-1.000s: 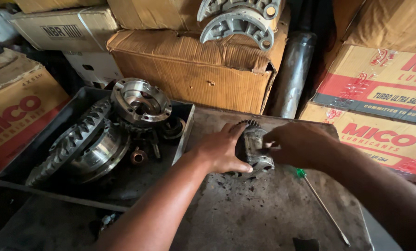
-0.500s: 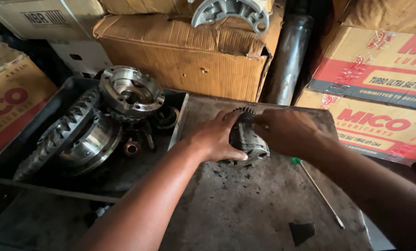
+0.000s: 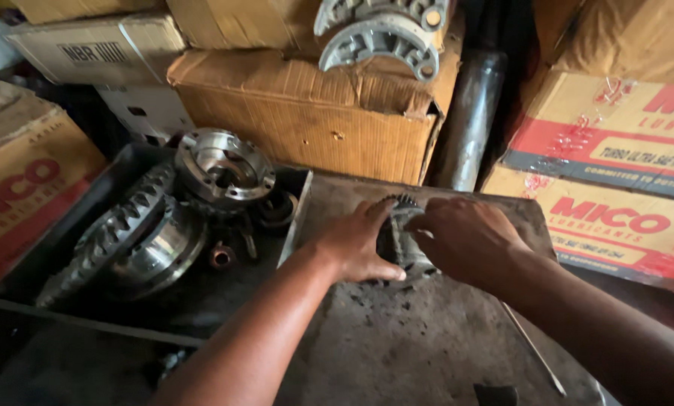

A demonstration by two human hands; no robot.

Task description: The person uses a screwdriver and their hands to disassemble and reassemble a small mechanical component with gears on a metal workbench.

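Note:
Both my hands hold a small toothed metal gear part (image 3: 399, 239) that rests on a grimy grey metal slab (image 3: 397, 338). My left hand (image 3: 356, 244) cups its left side, fingers curled under it. On the part's right side, my right hand (image 3: 469, 239) grips with fingers over the top. Most of the part is hidden between my palms; only some teeth and a shiny lower rim show.
A dark tray (image 3: 66, 248) on the left holds a large ring gear (image 3: 119, 233), a flanged housing (image 3: 223, 167) and small parts. Cardboard boxes (image 3: 307, 113) stand behind, curved metal shoes (image 3: 386, 34) on top. A steel cylinder (image 3: 469, 120) stands upright. A thin rod (image 3: 532, 347) lies at right.
The camera view shifted slightly. Both hands stay on the gear part on the slab; the fingers have shifted a little around it.

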